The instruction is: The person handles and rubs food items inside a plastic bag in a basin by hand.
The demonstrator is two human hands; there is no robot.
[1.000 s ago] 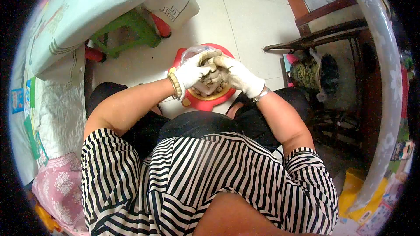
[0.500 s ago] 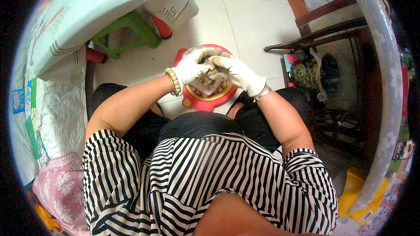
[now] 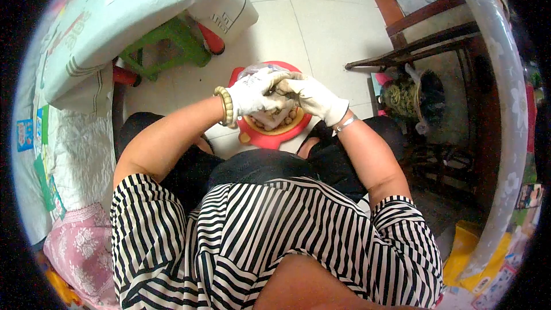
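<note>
Both hands wear whitish work gloves and meet above a red stool (image 3: 275, 138). My left hand (image 3: 255, 93), with a beaded bracelet at its wrist, has its fingers curled against the other glove. My right hand (image 3: 313, 96) is bent inward, its fingertips pinched close to the left ones. What lies between the fingers is too small and hidden to make out. Beneath them, small brown round pieces (image 3: 291, 116) lie in a yellowish round container on the stool, with clear plastic (image 3: 252, 70) behind the gloves.
A cloth-covered table (image 3: 166, 0) stands at the upper left, a green stool (image 3: 166, 46) under its edge. At the right are a dark wooden frame (image 3: 419, 49) and a patterned container (image 3: 402, 99). Pale floor tiles (image 3: 321, 28) lie ahead.
The fingers of both gloves have shifted slightly while staying together over the stool. My left hand's fingers have moved a little and the view has shifted slightly.
</note>
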